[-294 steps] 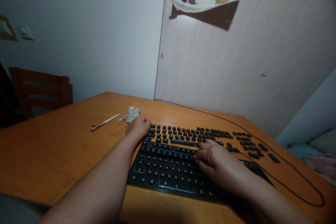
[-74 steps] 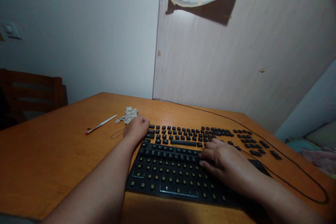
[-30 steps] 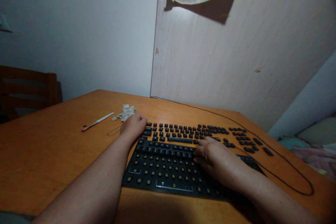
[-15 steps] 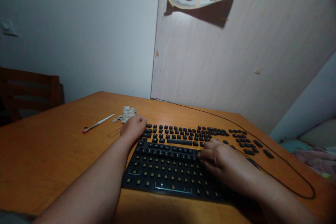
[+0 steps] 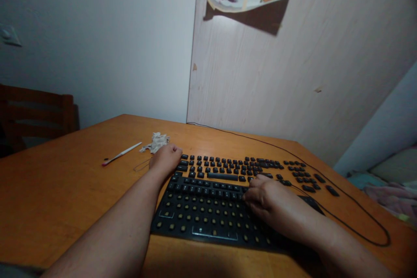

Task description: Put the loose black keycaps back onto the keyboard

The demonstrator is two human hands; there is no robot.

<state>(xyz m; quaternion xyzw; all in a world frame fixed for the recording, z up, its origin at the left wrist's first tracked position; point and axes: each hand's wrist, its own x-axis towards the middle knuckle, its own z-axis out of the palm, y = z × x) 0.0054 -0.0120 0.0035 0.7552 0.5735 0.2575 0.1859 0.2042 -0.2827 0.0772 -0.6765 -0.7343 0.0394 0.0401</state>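
Observation:
A black keyboard (image 5: pixel 208 215) lies on the table with its upper two rows capped and bare brownish key posts below. My right hand (image 5: pixel 269 195) is over its upper right part, fingers bent together and touching the end of the second capped row; anything between the fingertips is hidden. Behind the keyboard, loose black keycaps (image 5: pixel 224 165) are laid out in rows, with a long space bar (image 5: pixel 223 177) among them. My left hand (image 5: pixel 166 157) rests curled closed at the left end of these rows, and its fingers' contents are hidden.
Left of my left hand lie a crumpled grey-white cloth or tissue (image 5: pixel 158 142), a thin wire loop (image 5: pixel 141 166) and a white toothbrush (image 5: pixel 125 151). A black cable (image 5: pixel 365 236) loops across the right side of the wooden table (image 5: pixel 81 182). A wall stands behind.
My right hand has shifted slightly left along the capped row, showing more of the keyboard's right end. My left hand stays in place.

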